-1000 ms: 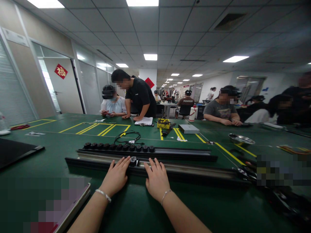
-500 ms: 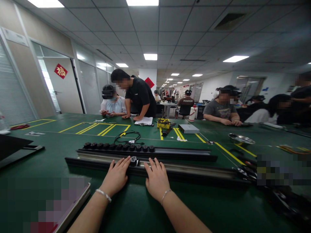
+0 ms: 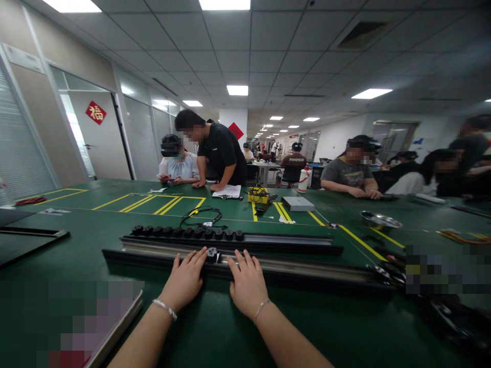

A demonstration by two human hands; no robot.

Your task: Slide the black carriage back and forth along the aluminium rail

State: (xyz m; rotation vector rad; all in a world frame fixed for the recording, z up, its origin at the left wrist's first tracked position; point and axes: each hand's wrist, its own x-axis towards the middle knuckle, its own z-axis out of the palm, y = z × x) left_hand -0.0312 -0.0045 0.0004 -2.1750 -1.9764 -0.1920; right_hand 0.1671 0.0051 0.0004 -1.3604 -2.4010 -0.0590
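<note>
A long black rail (image 3: 307, 271) with a metallic channel lies across the green table in front of me. My left hand (image 3: 184, 278) rests flat on its near edge, fingers stretched out. To the right of it, my right hand (image 3: 247, 281) lies on the same rail with fingers spread. Between my fingertips sits a small dark block (image 3: 212, 254) in the channel, beside the left fingers. Just behind is a second black rail (image 3: 287, 241), carrying a row of several round black pieces (image 3: 187, 232) on its left part.
Black cables (image 3: 205, 217) lie behind the rails. Farther back are a yellow object (image 3: 258, 194), a grey box (image 3: 298, 203) and a clipboard with paper (image 3: 227, 191). A metal bowl (image 3: 381, 220) stands at right, dark clutter (image 3: 448, 317) nearer. Several people sit or stand around the table.
My hands and the rails stay practically in place. At the left edge, the dark panel above the black frame has tipped down flatter. A person at the far right has shifted slightly.
</note>
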